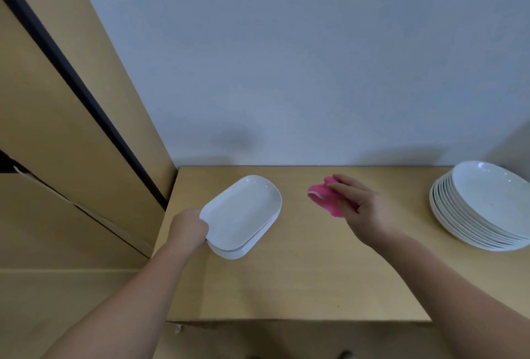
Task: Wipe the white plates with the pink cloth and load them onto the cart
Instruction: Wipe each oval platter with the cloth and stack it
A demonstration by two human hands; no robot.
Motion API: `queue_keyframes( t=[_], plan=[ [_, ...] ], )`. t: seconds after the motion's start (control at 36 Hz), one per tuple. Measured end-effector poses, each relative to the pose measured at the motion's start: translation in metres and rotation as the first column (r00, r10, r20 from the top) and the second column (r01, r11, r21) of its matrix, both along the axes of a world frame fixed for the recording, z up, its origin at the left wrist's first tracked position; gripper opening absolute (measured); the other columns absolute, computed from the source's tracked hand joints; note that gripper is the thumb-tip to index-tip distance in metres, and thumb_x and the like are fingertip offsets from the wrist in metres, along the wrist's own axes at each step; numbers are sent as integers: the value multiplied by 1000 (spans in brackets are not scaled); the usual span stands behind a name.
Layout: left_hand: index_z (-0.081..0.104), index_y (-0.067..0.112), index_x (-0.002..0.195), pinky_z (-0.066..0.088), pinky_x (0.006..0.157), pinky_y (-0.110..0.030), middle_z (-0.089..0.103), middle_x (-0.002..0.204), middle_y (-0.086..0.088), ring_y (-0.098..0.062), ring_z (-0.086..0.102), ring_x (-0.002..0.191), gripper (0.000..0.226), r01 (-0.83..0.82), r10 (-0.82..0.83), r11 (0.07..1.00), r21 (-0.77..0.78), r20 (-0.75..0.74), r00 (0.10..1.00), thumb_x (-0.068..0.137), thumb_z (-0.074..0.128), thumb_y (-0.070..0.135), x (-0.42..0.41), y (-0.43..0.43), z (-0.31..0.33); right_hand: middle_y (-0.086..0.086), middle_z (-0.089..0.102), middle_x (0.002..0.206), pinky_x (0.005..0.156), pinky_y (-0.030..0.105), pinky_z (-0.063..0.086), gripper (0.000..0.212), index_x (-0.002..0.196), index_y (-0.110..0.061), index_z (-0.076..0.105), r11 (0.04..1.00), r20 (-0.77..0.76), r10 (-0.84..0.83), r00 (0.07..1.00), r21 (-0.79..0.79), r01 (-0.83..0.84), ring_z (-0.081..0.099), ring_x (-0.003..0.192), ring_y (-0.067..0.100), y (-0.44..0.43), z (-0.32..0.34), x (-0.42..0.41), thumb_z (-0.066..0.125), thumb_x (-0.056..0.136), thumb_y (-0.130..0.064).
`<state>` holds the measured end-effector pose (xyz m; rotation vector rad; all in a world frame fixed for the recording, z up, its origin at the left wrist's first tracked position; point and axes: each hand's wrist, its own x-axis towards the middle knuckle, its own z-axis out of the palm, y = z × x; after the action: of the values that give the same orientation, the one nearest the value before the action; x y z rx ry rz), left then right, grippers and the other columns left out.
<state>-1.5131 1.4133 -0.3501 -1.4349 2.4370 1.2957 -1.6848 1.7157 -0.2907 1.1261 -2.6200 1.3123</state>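
Firstly, wooden table (286,278); round plate stack (484,209) stood at its 3 o'clock edge; oblong plates (243,212) lay centre-left, long axis 7-to-1 o'clock, top one gripped at 8 o'clock by left hand (187,226); right hand (365,208), fingers curled round pink cloth (321,196), hovered apart at their 3 o'clock.
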Motion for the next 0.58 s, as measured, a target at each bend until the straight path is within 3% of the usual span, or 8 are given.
queue_keyframes(
  t=[0.14, 0.22, 0.31, 0.42, 0.5, 0.58],
  plan=[
    [64, 16, 93, 39, 55, -26, 65, 89, -8, -25, 59, 72, 33, 60, -53, 991, -119, 62, 997, 84, 38, -2, 0, 1, 2, -31, 48, 123, 92, -1, 32, 38, 116, -18, 70, 999, -12, -28, 1000, 17, 29, 49, 115, -6, 3, -1, 3, 57, 88, 5],
    [59, 11, 73, 30, 52, -24, 56, 90, -15, -24, 48, 63, 26, 77, -65, 988, -131, 97, 993, 80, 39, -4, -1, 3, 2, -31, 50, 123, 92, 1, 35, 37, 116, -15, 70, 999, -27, -35, 999, -11, 35, 49, 113, -9, 7, -2, 4, 57, 88, 6],
    [54, 8, 70, 27, 52, -24, 52, 90, -16, -23, 44, 63, 20, 103, -82, 986, -134, 157, 984, 79, 40, -3, -4, 6, 4, -26, 52, 123, 94, 3, 36, 38, 115, -12, 70, 998, -54, -57, 997, -14, 56, 52, 111, -6, 14, -2, 4, 58, 86, 9],
    [63, 3, 100, 38, 56, -29, 54, 119, -14, -24, 55, 72, 24, 115, -55, 977, -181, 308, 950, 85, 45, 6, -12, 9, 9, -12, 56, 125, 98, 9, 36, 40, 113, -12, 71, 996, -55, -93, 994, -4, 93, 55, 115, 8, 24, -3, 4, 57, 83, 11],
    [61, 10, 111, 46, 68, -33, 44, 120, -6, -23, 54, 93, 29, 223, -80, 924, -312, 411, 908, 87, 45, 15, -19, 14, 16, -13, 55, 125, 98, 10, 36, 40, 114, -13, 71, 994, -43, -110, 993, -5, 110, 55, 115, 7, 29, -2, 5, 58, 84, 11],
    [55, 14, 121, 45, 78, -35, 43, 126, -6, -25, 44, 110, 33, 313, -159, 867, -389, 379, 912, 91, 46, 23, -27, 19, 13, -14, 55, 125, 98, 10, 35, 41, 114, -12, 70, 991, -25, -131, 991, -5, 131, 54, 115, 7, 34, 1, 6, 56, 84, 12]
  ],
)
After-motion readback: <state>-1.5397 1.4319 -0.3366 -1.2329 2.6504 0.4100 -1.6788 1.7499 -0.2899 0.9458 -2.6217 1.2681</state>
